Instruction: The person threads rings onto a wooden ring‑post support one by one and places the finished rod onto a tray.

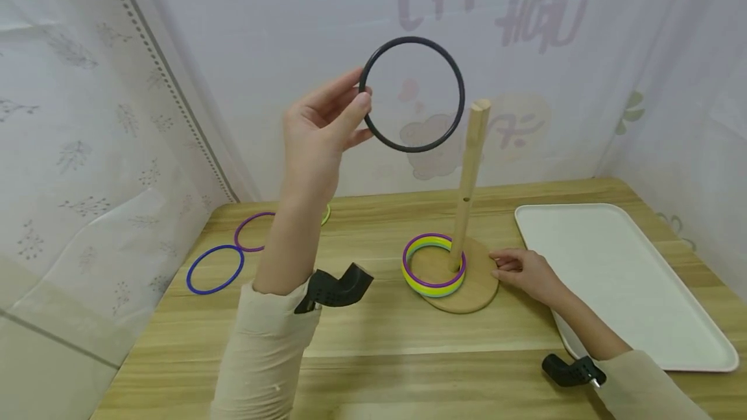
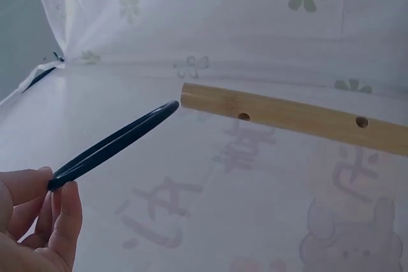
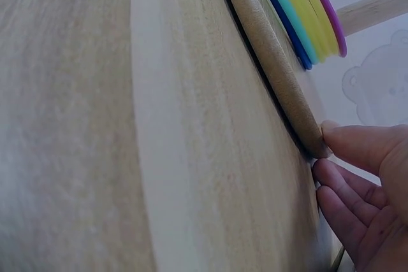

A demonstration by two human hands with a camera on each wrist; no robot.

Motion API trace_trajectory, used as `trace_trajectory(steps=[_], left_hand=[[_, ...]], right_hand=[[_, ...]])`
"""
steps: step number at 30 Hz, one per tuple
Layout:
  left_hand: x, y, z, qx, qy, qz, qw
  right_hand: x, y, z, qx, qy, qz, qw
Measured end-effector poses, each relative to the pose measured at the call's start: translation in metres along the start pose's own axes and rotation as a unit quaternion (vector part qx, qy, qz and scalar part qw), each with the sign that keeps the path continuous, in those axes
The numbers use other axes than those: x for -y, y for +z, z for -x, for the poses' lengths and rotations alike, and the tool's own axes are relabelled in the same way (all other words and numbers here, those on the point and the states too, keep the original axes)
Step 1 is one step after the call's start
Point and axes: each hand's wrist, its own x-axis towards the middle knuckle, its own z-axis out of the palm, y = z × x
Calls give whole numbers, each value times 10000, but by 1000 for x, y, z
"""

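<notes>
My left hand pinches a black ring between thumb and fingers, raised high to the left of the wooden post. In the left wrist view the ring's far edge comes right up to the post's tip. A round wooden base carries the post. Around the post's foot lies a stack of rings, leaning left, with a purple ring on top of yellow, turquoise and blue ones. My right hand holds the base's right edge, thumb on top and fingers at its side.
A blue ring and a purple ring lie on the wooden table at the left. A yellow-green ring is mostly hidden behind my left arm. At the right lies a white tray. Printed curtains surround the table.
</notes>
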Motion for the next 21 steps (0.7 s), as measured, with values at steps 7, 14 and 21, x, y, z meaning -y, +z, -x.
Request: trace_trajectory(steps=[7, 14, 21], left_hand=[[12, 21, -7, 201, -353, 255, 9988], [38, 19, -7, 269, -1244, -493, 9906], [78, -2, -1, 868, -2150, -1632, 9590]], right_hand=[[-2, 1, 1, -23, -40, -24, 10000], [-4, 3, 1, -25, -69, -6, 10000], [-3, 3, 2, -28, -60, 8, 10000]])
